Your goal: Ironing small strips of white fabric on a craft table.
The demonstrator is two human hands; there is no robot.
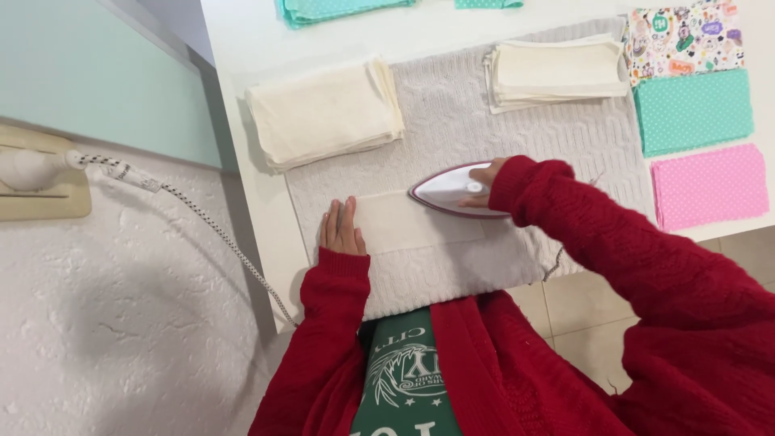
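Right hand (484, 179) wrapped around the handle of a white steam iron with a maroon rim (448, 192), mostly hidden by the iron body and the red sleeve, only fingers showing; iron sits soleplate-down on a cream cloth piece (412, 222), nose pointing toward the left hand; left hand (341, 228) lies flat and open, fingers together, palm pressing the near-left end of the same cloth, gripping nothing; cloth piece lies on a pale knitted towel pad (484, 121) spread over the white bench (258, 48); iron and left hand are near but apart, bare cloth between them.

Doing this pass well, as a judgement: keep the flat hand as an anchor so the cloth stays taut and does not creep with the iron; keep fingertips clear of the nose as the gap closes, sliding the hand back rather than lifting it; move the iron in one even stroke along the length, no lingering in one spot on thin cream fabric; watch the speckled cord (202, 218) running off the left bench edge to the wall socket (40, 173) so it does not snag or drag.

Around: stack of folded cream cloths (327, 113) at far left of the pad; second cream stack (557, 71) at far right; teal dotted cloth (693, 111), pink dotted cloth (710, 186) and a cartoon-print cloth (682, 36) on the right side of the bench, well apart from the iron.
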